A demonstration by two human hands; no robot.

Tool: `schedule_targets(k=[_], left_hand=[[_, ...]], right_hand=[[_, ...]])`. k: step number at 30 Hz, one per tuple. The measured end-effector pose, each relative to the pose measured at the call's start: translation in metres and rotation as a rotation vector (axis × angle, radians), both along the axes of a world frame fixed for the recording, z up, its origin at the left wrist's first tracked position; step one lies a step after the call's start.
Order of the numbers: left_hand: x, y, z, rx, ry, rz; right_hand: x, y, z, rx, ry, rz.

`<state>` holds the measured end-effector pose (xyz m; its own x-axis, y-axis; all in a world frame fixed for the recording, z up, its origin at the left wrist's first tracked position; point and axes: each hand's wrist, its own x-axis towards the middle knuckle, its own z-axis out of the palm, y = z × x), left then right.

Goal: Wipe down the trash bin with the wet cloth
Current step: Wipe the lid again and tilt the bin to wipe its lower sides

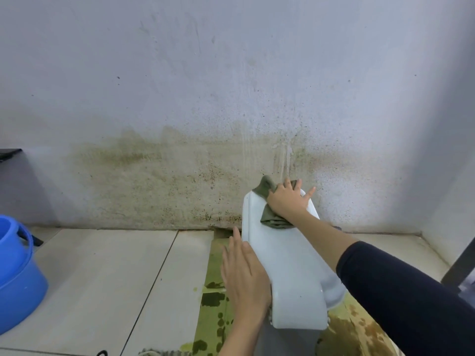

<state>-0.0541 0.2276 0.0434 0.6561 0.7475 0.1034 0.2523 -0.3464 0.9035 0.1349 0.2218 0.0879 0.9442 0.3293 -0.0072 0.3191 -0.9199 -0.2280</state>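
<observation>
Trash bin (288, 265): white plastic, seen from above with its lid uppermost, standing low and right of centre, its far end close to the stained wall (180, 176).

Wet cloth (272, 217): olive green, bunched, lying on the far part of the lid; one corner overhangs the far edge, another fold trails toward the near side.

Right hand (289, 199): palm flat on the cloth, fingers spread and extended, pressing rather than gripping; little finger reaches past the lid's right edge. Dark sleeve (401, 291) covers the arm from mid-forearm.

Left hand (244, 273): flat against the bin's left side edge, fingers straight and together, holding nothing.

Floor (102, 273): pale tiles, open and bare to the left of the bin; green-stained patches (213, 299) just beside its left side, brownish staining at its right.

Blue bucket (18, 278): far left edge, well apart from the bin.

Dark post (460, 263): right edge, near the corner of the walls.
</observation>
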Motion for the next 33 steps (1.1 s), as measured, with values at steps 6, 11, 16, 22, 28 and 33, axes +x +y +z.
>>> schedule_targets(k=[6,11,16,22,28,33], left_hand=[[-0.002,0.0,0.002,-0.022,0.009,0.003],[-0.003,0.0,0.004,-0.013,0.046,-0.031],[-0.006,0.005,0.01,-0.041,0.07,-0.092],[-0.004,0.022,0.011,-0.289,0.088,-0.131],[-0.035,0.023,0.006,-0.562,-0.054,-0.062],[-0.041,0.022,0.008,-0.646,-0.111,-0.09]], right_hand=[[-0.088,-0.054,-0.015,0.083,-0.166,0.211],[-0.112,-0.087,-0.011,0.097,-0.085,0.205],[-0.089,-0.089,-0.012,0.152,-0.068,0.237],[-0.185,-0.134,-0.029,0.443,-0.185,0.604],[-0.177,-0.116,-0.028,0.485,-0.212,0.448],[-0.178,-0.087,-0.018,0.225,-0.243,0.666]])
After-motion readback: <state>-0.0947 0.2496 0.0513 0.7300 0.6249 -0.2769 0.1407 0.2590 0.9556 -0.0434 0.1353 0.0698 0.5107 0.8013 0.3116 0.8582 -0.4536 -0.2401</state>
